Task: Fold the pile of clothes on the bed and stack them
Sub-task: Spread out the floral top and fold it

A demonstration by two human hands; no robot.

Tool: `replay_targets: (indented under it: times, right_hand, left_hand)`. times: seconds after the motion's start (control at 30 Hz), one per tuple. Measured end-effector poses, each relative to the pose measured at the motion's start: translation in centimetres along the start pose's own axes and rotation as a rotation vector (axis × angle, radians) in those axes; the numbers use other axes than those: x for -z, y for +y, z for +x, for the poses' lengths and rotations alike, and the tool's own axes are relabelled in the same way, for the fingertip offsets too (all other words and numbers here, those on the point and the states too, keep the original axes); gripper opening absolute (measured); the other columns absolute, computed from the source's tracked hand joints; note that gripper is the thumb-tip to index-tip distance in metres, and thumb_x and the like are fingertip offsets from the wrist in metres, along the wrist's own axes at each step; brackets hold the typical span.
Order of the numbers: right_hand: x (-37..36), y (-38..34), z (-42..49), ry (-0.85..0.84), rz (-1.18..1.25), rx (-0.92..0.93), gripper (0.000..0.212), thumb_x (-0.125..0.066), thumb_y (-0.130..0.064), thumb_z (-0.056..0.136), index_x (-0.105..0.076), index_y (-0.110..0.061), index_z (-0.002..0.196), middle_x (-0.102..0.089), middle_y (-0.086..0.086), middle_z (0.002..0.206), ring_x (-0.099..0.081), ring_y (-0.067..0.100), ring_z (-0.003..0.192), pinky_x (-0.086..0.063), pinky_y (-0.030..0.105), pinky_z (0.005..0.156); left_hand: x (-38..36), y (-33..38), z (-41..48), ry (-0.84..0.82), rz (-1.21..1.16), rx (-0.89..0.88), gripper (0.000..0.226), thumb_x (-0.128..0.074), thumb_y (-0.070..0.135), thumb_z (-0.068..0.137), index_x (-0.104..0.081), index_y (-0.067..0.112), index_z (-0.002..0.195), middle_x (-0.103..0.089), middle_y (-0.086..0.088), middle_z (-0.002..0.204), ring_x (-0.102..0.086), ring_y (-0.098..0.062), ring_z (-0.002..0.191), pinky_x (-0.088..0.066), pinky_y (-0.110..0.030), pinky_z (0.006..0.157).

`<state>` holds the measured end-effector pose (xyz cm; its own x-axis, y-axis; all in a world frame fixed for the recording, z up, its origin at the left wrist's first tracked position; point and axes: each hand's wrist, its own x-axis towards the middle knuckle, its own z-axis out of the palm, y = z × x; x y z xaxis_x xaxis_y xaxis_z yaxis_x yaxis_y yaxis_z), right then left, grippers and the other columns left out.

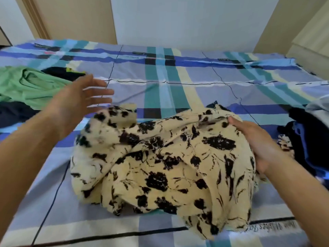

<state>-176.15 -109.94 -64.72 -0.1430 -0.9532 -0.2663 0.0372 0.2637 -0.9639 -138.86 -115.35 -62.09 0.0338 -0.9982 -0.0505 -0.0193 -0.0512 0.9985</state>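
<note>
A cream garment (160, 163) printed with black flowers lay crumpled in the middle of the bed (178, 77), on a sheet checked in blue, teal and cream. One part of it was bunched and lifted toward the upper left, and the rest spread loosely down to the near edge.

The right hand (254, 139) held the garment at its upper right edge: the thumb lay on top of a gathered fold, while the other fingers were tucked under the cloth (hidden, so their exact curl could not be told). The left hand (80, 97) hovered above the sheet just left of the raised corner, fingers straight and spread, grasping nothing and slightly blurred.

On the left of the bed lay a rumpled green garment (26, 86) with dark clothes (16, 113) beside and behind it. On the right side, close to the right wrist, sat a heap of dark and blue clothes (306, 139), with a pale grey piece at its far end
</note>
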Motion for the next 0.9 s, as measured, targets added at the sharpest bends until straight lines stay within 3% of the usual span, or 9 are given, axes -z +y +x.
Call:
replay_targets:
  times: [0.1, 0.2, 0.27, 0.33, 0.43, 0.53, 0.63, 0.8, 0.9]
  right_hand:
    - [1.0, 1.3, 1.0, 0.166, -0.171, 0.068, 0.013, -0.063, -0.032, 0.095, -0.069, -0.021, 0.102, -0.075, 0.013, 0.105, -0.072, 0.026, 0.089, -0.053, 0.04, 0.088]
    - [1.3, 1.3, 1.3, 0.291, -0.301, 0.273, 0.027, -0.068, -0.034, 0.092, -0.058, -0.03, 0.117, -0.066, 0.001, 0.12, -0.064, 0.011, 0.1, -0.046, 0.025, 0.081]
    - [1.1, 0.8, 0.1, 0.139, -0.458, 0.38, 0.039, -0.066, -0.053, 0.087, -0.056, -0.041, 0.123, -0.056, -0.019, 0.127, -0.051, -0.01, 0.116, -0.037, 0.014, 0.083]
    - [0.3, 0.4, -1.8, -0.243, -0.656, 0.294, 0.065, -0.065, -0.077, 0.067, -0.049, -0.056, 0.127, -0.044, -0.038, 0.133, -0.037, -0.027, 0.116, -0.032, 0.013, 0.089]
    - [-0.4, 1.5, -2.8, -0.482, -1.069, 0.179, 0.08, -0.08, -0.069, 0.063, -0.041, -0.056, 0.131, -0.035, -0.04, 0.132, -0.039, -0.017, 0.118, -0.031, 0.013, 0.095]
    - [0.3, 2.1, -1.8, -0.299, -1.09, 0.358, 0.034, -0.083, -0.034, 0.078, -0.06, -0.034, 0.103, -0.061, -0.025, 0.105, -0.056, -0.002, 0.099, -0.044, 0.023, 0.083]
    - [1.0, 0.9, -1.2, -0.003, -0.883, 0.57, 0.016, -0.078, -0.026, 0.084, -0.063, -0.028, 0.084, -0.066, -0.009, 0.084, -0.059, 0.007, 0.08, -0.044, 0.018, 0.068]
    - [-0.4, -1.7, -2.5, 0.517, -0.728, 1.201, 0.011, -0.069, -0.008, 0.091, -0.063, 0.0, 0.097, -0.057, 0.0, 0.093, -0.05, 0.012, 0.086, -0.038, 0.015, 0.08]
    - [-0.2, -1.8, -1.9, 0.574, -0.787, 1.231, 0.016, -0.064, -0.014, 0.096, -0.067, 0.0, 0.104, -0.058, 0.009, 0.101, -0.051, 0.022, 0.098, -0.037, 0.026, 0.087]
  left_hand:
    - [-2.0, 0.4, -2.1, -0.222, 0.311, -0.084, 0.045, -0.05, 0.064, 0.089, -0.064, 0.032, 0.119, -0.069, 0.011, 0.124, -0.064, -0.01, 0.116, -0.045, -0.043, 0.105]
    - [-3.1, -1.8, -3.4, -0.431, 0.727, -0.048, 0.084, -0.063, 0.083, 0.056, -0.047, 0.05, 0.132, -0.054, 0.028, 0.134, -0.054, -0.001, 0.122, -0.043, -0.035, 0.103]
    - [-3.5, -4.4, -3.5, -0.51, 1.018, -0.071, 0.102, -0.064, 0.087, 0.059, -0.033, 0.044, 0.146, -0.045, 0.023, 0.142, -0.048, -0.005, 0.126, -0.04, -0.031, 0.105]
    - [-4.2, -6.8, -3.3, -0.538, 1.219, -0.151, 0.103, -0.066, 0.082, 0.066, -0.033, 0.032, 0.149, -0.048, 0.012, 0.146, -0.048, -0.011, 0.127, -0.039, -0.032, 0.108]
    - [-4.8, -7.6, -2.6, -0.472, 1.131, -0.284, 0.042, -0.076, 0.056, 0.079, -0.053, 0.042, 0.111, -0.065, 0.012, 0.122, -0.059, -0.01, 0.107, -0.047, -0.033, 0.093]
    - [-4.6, -6.4, -2.1, -0.355, 0.976, -0.355, 0.022, -0.073, 0.022, 0.082, -0.061, 0.04, 0.083, -0.07, 0.012, 0.087, -0.065, -0.01, 0.082, -0.052, -0.038, 0.074]
    - [-4.5, -4.3, -2.5, -0.115, 0.922, -0.466, 0.015, -0.053, 0.032, 0.08, -0.066, 0.03, 0.086, -0.07, 0.007, 0.078, -0.066, -0.021, 0.076, -0.054, -0.043, 0.065]
    - [-5.1, 0.4, -3.4, 0.307, 0.87, -0.83, 0.029, -0.049, 0.015, 0.081, -0.064, 0.011, 0.106, -0.068, -0.01, 0.099, -0.062, -0.035, 0.092, -0.05, -0.047, 0.073]
    - [-5.3, 2.2, -3.5, 0.42, 0.804, -0.876, 0.035, -0.051, 0.007, 0.077, -0.06, 0.007, 0.111, -0.065, -0.012, 0.105, -0.057, -0.032, 0.097, -0.047, -0.044, 0.081]
